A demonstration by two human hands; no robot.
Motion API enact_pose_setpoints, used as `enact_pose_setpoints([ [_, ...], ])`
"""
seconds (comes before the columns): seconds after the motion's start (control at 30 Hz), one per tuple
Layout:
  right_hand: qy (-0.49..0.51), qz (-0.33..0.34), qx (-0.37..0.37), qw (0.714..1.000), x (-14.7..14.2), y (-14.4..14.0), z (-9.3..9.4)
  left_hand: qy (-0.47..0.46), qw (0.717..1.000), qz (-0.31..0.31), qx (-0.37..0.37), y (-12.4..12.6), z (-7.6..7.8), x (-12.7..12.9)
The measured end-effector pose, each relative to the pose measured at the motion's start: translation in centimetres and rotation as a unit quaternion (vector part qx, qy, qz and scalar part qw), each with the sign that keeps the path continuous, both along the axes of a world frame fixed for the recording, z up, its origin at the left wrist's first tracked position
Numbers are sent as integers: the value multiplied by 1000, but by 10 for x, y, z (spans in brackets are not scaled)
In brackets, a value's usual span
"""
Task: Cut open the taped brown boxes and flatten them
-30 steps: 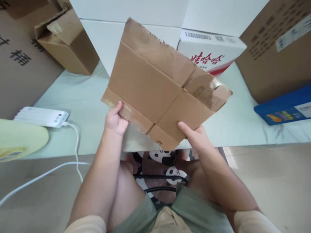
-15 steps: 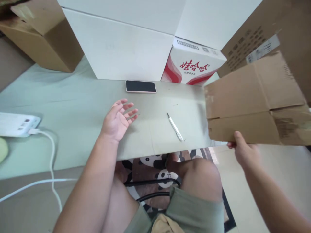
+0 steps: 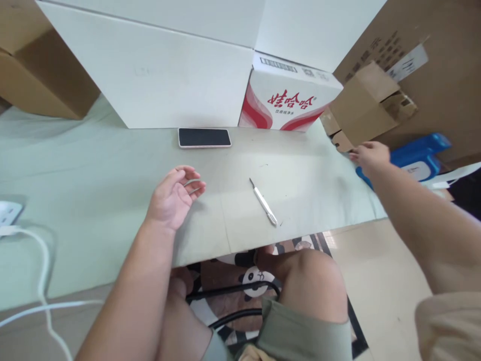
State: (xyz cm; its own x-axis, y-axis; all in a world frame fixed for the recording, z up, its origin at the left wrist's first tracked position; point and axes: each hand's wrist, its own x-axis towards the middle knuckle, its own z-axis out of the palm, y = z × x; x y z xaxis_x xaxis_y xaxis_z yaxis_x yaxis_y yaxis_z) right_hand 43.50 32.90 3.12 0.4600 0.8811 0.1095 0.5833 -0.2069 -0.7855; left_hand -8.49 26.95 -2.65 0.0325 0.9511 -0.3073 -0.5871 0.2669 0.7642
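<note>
Blue pack (image 3: 411, 153) and cardboard (image 3: 363, 110) near right hand (image 3: 371, 156)

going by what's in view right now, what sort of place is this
Probably a room at home, though I can't be sure: there's a cloth-covered table, a slim white knife lying on it, and a panda-print mat on the floor below.

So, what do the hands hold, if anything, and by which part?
The left hand holds nothing. The right hand is at the near edge of the cardboard; whether it grips there cannot be told.
</note>
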Motion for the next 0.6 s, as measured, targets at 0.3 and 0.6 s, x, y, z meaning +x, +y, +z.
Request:
enact_pose_setpoints([
  [0.3,-149,238,-85,956,-188,-9,-48,-15,999,42,29,-10,13,-3],
  [0.6,-374,477,-105,788,-366,102,-38,-42,996,65,45,-19,18,-25],
])
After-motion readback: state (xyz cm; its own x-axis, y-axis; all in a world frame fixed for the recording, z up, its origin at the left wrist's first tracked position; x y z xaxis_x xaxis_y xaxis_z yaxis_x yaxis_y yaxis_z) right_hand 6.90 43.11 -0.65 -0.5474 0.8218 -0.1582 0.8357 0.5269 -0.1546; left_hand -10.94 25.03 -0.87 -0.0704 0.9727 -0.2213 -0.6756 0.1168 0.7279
